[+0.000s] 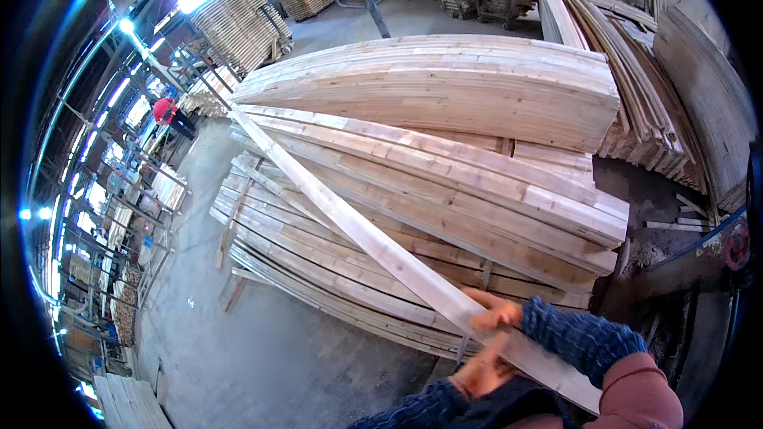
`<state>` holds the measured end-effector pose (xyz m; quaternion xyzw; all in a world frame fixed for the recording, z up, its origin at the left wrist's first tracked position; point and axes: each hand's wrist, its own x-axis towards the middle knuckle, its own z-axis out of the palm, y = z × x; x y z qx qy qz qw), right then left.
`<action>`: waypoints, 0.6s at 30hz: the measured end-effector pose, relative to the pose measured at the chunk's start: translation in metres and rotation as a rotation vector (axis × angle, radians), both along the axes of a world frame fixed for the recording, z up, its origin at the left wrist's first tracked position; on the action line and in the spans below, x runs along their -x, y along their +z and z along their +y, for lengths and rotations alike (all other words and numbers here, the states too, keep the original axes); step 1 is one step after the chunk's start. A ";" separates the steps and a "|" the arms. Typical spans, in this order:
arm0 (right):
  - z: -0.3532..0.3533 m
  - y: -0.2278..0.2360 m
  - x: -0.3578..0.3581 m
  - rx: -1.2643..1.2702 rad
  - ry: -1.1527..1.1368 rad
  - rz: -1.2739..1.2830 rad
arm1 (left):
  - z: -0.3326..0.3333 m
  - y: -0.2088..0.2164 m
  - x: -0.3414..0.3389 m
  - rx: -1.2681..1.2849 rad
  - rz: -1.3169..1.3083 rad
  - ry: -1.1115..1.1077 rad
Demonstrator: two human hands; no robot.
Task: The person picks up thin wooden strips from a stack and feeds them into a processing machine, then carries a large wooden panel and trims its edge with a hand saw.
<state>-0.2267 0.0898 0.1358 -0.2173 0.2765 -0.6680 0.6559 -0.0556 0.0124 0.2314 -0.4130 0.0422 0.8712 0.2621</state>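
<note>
A long pale wooden plank [381, 250] runs slantwise from the far left down to the lower right, passing under my right arm. My right hand [494, 310], in an orange glove, is closed over the plank's upper edge. Lower down, my left hand [483, 369], also gloved in orange, grips the near edge; some of its fingers are slightly blurred. The plank's far end lies close to the left tip of the stacked boards [445, 171] beneath it, which are fanned out unevenly.
Behind lies a taller, neat stack of boards [421, 87]. More planks [628, 87] lean at the right by a wall. Stacked timber [238, 24] stands at the back. Grey concrete floor [278, 342] stretches along the left, where a person in red [165, 110] bends over far off.
</note>
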 end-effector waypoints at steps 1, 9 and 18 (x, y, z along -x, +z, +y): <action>0.018 0.028 -0.006 -0.011 -0.076 0.002 | -0.023 0.017 0.010 0.115 0.098 0.076; 0.196 0.176 -0.073 -0.772 0.012 0.727 | -0.239 0.002 0.097 0.891 0.344 0.379; 0.330 0.177 -0.111 -0.812 -0.114 1.497 | -0.165 -0.108 0.073 0.632 0.436 0.492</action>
